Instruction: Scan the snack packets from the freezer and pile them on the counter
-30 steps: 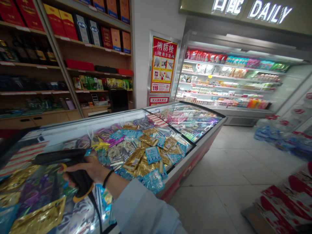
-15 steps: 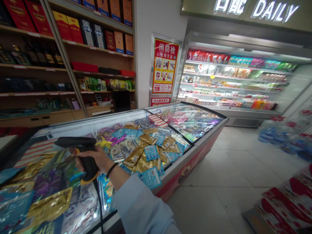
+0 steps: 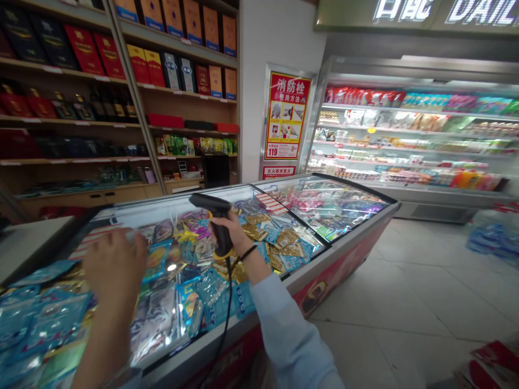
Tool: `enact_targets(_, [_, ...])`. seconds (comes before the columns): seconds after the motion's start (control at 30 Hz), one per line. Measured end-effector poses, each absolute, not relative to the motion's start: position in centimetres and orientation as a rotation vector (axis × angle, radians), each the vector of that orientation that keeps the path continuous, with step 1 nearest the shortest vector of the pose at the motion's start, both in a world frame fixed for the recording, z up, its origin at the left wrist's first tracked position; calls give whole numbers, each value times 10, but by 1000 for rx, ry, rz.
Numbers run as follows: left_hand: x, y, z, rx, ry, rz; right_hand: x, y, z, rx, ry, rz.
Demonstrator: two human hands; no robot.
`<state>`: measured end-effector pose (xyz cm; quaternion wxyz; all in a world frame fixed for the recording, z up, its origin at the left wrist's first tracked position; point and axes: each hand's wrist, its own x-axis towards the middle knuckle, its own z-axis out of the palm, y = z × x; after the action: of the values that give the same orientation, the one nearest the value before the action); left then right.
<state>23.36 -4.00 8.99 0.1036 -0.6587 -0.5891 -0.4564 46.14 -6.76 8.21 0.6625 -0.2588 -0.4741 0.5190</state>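
Observation:
My right hand point(image 3: 230, 229) is closed around the grip of a black-and-yellow barcode scanner point(image 3: 221, 237), its cable hanging down past the chest freezer point(image 3: 344, 286). My left hand point(image 3: 115, 265) is over the left part of the freezer's top, blurred by motion. Its fingers bend away from me, so whether anything is in them cannot be told. Near the left hand lies a heap of blue packets point(image 3: 57, 321), with gold ones among them. Gold packets point(image 3: 287, 237) and more blue packets point(image 3: 211, 286) lie by the right hand on the glass lid.
Shelves with boxes and bottles point(image 3: 87, 51) stand behind the freezer on the left. A lit refrigerated display point(image 3: 405, 140) is at the back right. Wrapped water bottles point(image 3: 492, 235) and a red carton point(image 3: 492, 362) are on the tiled floor point(image 3: 389, 302) at right.
My right hand has moved right with the scanner, off the left packets. My left hand has come into view at the left. The view has turned slightly left.

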Motion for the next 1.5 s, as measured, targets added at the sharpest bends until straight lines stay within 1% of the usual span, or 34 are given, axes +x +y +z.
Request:
enact_targets(0.07, [260,-36,85,-1993,-1631,-1077,490,-73,72,-635,-1048,1136])
enact_targets(0.13, [289,-34,78,-2059,-1568,-929,520,-78,61,-681,-1012,1099])
enact_targets(0.23, [331,-33,61,-2214,-1478,-822,562,-84,43,-745,-942,1061])
enact_targets(0.33, [363,-27,39,-2432,-1279,-713,596,-89,23,-794,-878,1037])
enact_targets(0.43, [382,-17,18,-2559,-1194,-617,619,-92,3,-806,-829,1018])
enact_targets(0.57, [394,-3,0,-2574,-1161,-545,632,-90,-14,-798,-749,987])
enact_targets(0.9, [405,22,-28,-2695,-1122,-508,632,-91,-18,-822,-681,937])
enact_targets(1.1, [405,28,-38,-2716,-1090,-573,630,-94,-13,-808,-667,932])
enact_targets(1.5, [397,19,-16,-2525,-1070,-1007,630,-94,-14,-819,-684,919])
